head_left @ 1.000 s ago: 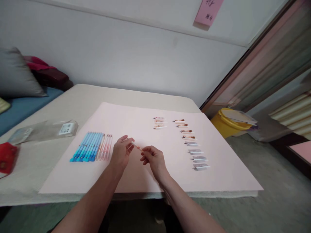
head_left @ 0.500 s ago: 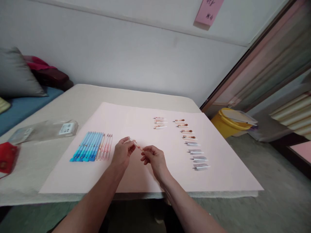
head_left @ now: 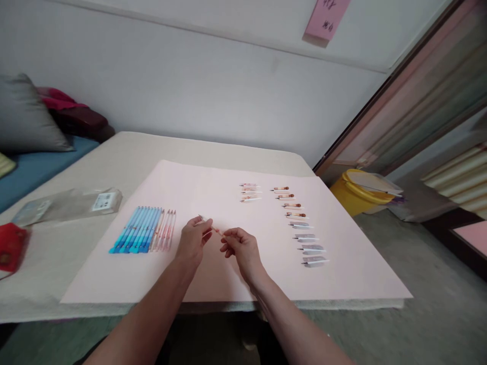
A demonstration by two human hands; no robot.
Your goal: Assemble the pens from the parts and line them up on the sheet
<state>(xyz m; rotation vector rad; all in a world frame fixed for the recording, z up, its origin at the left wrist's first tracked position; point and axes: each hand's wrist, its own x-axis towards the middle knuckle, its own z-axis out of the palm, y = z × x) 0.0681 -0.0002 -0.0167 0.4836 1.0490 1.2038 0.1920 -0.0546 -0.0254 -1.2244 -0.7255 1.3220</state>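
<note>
A slim pale pen with reddish marks is held above the pink sheet, slanting down from left to right. My left hand pinches it near its tip end, and my right hand grips the other end between thumb and fingers. Left of my hands lie a row of blue pens and several clear pens with pinkish patterns. Beyond my right hand are small pen parts with pinkish patterns. Farther right, brown-topped pieces and grey pieces form a column, each beside a thin white rod.
A clear plastic bag with a white label and a red object lie on the table's left. Behind the table stands a wall with a pink note. A yellow bin stands on the floor at right; a grey cushion sits left.
My left hand has shifted very slightly on the pen, and a bit more of the pen's tip end shows past its fingers. My right hand stays in place.
</note>
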